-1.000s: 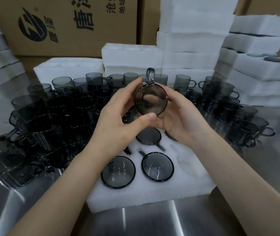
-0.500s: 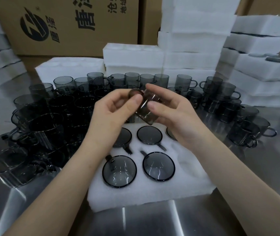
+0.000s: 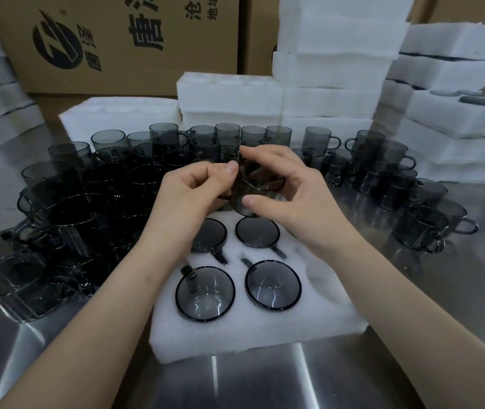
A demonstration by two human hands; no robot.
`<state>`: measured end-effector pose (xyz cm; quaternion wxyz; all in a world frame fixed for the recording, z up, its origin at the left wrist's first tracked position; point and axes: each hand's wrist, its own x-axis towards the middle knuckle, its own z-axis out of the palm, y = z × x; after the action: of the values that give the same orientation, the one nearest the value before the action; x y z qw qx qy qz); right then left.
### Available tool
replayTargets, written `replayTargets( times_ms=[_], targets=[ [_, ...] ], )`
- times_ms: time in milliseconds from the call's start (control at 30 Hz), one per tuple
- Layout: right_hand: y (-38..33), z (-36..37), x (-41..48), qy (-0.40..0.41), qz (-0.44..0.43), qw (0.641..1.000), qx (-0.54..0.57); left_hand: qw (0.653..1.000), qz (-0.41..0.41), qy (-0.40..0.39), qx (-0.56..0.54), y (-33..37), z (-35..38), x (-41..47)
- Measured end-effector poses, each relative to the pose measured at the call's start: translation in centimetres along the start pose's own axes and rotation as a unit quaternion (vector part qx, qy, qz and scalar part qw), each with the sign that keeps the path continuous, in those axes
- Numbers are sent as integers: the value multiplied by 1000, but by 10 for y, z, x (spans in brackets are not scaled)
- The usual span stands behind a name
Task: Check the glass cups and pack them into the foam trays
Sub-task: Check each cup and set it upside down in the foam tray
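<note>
A foam tray lies at the front middle of the desk, with glass cups seated in its pockets. Many loose cups crowd the desk to its left, behind it and to its right. Behind them stand stacked foam trays, before cardboard boxes.

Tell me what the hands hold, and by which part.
One grey glass cup: right hand curls round its wall, left hand pinches its other side, possibly the handle; blurred there.
</note>
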<state>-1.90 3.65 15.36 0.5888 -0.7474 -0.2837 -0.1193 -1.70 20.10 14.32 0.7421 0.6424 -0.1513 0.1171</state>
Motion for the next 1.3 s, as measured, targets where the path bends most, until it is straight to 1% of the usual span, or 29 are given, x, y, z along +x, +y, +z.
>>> replayTargets(
  times_ms=[67, 167, 333, 400, 467, 567, 633, 700, 767, 900, 933, 1000, 1067, 1100, 1133, 1200, 1233, 1300],
  targets=[
    [-1, 0, 0, 8, -2, 1000, 11, 999, -14, -18, -23, 0, -1, 0],
    [0, -2, 0, 9, 8, 998, 57, 997, -28, -35, -68, 0, -2, 1],
    [1, -2, 3, 15, 29, 991, 127, 994, -43, -61, -82, 3, -6, 2],
    [1, -3, 4, 25, 36, 987, 153, 992, -28, -79, -96, 3, -6, 2],
    [2, -4, 6, 36, 58, 977, 201, 987, -4, -108, -116, 2, -5, 2],
    [2, -6, 6, 29, 95, 960, 263, 982, 12, -122, -142, 0, -5, 2],
    [1, -7, 6, 16, 110, 951, 287, 984, 23, -119, -133, -1, -5, 1],
    [0, -7, 6, 3, 122, 945, 302, 990, 35, -93, -102, -3, -5, 1],
    [-2, -8, 6, -8, 135, 946, 294, 994, 36, -64, -86, -3, -4, 1],
    [-7, -7, 5, -22, 156, 948, 276, 992, 0, -17, -122, 0, -4, 1],
    [-10, -6, 4, -23, 159, 952, 262, 994, -2, -8, -113, 0, -4, 0],
    [-16, -7, 4, -4, 172, 964, 204, 998, 6, -4, -56, 0, -2, -1],
    [-22, -11, 4, 36, 196, 974, 112, 999, 27, -15, 24, 0, 1, -4],
    [-24, -14, 3, 54, 209, 975, 59, 995, 39, -22, 86, -1, 1, -5],
    [-27, -17, 0, 69, 217, 974, 9, 985, 49, -31, 164, -3, 2, -4],
    [-32, -20, -10, 92, 203, 971, -83, 947, 44, -65, 311, -6, 5, -5],
    [-34, -22, -18, 97, 180, 969, -138, 926, 26, -83, 368, -6, 7, -6],
    [-38, -24, -36, 90, 141, 951, -261, 890, -8, -107, 443, -6, 10, -7]
  ],
)
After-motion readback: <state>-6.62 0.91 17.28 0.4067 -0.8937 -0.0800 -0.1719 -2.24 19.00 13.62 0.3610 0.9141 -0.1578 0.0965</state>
